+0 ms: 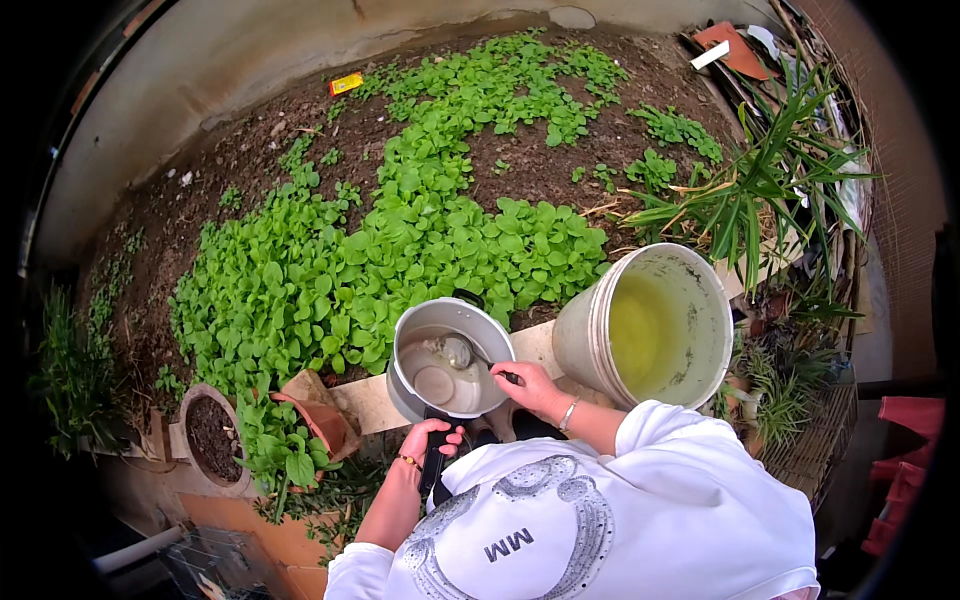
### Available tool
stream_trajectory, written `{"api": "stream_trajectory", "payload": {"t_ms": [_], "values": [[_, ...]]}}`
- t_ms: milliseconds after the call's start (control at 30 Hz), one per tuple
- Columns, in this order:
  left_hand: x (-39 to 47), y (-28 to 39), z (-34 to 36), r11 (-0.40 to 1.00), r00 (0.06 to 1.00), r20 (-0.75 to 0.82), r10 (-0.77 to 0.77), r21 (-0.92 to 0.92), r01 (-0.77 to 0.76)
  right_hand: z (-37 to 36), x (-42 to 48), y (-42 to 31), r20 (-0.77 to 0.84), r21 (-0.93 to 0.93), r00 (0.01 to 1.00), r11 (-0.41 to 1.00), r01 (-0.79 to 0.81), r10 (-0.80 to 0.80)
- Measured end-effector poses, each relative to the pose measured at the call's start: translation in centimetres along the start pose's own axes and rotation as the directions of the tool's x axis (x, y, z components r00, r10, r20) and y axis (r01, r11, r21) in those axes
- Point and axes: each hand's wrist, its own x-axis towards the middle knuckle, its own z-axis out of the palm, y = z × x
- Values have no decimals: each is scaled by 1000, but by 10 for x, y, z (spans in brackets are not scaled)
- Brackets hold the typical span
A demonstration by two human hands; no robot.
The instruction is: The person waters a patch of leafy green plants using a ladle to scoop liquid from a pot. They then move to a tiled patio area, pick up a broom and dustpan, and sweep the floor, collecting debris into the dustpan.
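My left hand (433, 444) grips the black handle of a metal cooking pot (403, 375), which is tilted so its inside shows. In my right hand (527, 388) is the dark handle of a metal ladle (455, 351), whose bowl is inside the pot. A little cloudy liquid (436, 382) seems to lie at the pot's bottom. To the right of my right hand, a large whitish plastic bucket (592, 337) leans open towards me, with yellow-green liquid (637, 330) in it.
Beyond the pot spreads a bed of leafy green seedlings (450, 240) in brown soil, backed by a concrete wall (187, 82). Round and terracotta pots (322, 420) stand at the left. Long-leaved plants (757, 180) grow at the right. A stone edging (367, 405) runs below the bed.
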Motion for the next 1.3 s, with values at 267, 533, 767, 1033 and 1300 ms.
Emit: {"api": "stream_trajectory", "payload": {"t_ms": [267,533,767,1033,1300], "values": [[-31,1,-5,984,986,-52,156,90,-151,-8,-10,-5,180,645,901,644,-410,394],[-41,-2,-29,961,960,-108,260,127,-246,-42,-29,-39,6,673,918,678,-297,397],[-53,-10,-49,970,967,-88,240,69,-235,-53,-36,-25,-216,649,847,719,-247,486],[-63,-22,-75,967,971,-80,223,145,-210,-36,-38,1,-400,614,729,753,-237,556],[-75,-26,-79,980,985,-59,164,120,-156,0,-25,31,-579,258,731,932,-256,361]]}}
